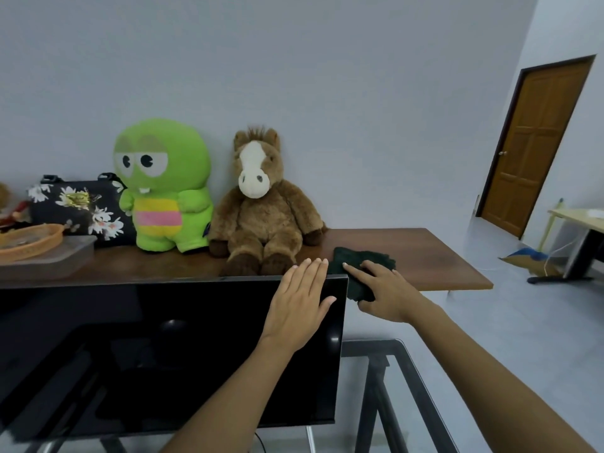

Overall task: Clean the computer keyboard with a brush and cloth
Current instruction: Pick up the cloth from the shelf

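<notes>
- Head view: the right hand [382, 291] is laid on the dark green cloth [362, 269], fingers spread over it, thumb hidden underneath; whether a pinch is closed cannot be told.
- The cloth lies on the wooden worktop [425, 256], directly under that grip, probably being gathered for wiping.
- The left hand [299, 305] is held flat, fingers straight together, beside the cloth, over the monitor [163, 354] corner, likely for steadying.
- No keyboard or brush is seen.
</notes>
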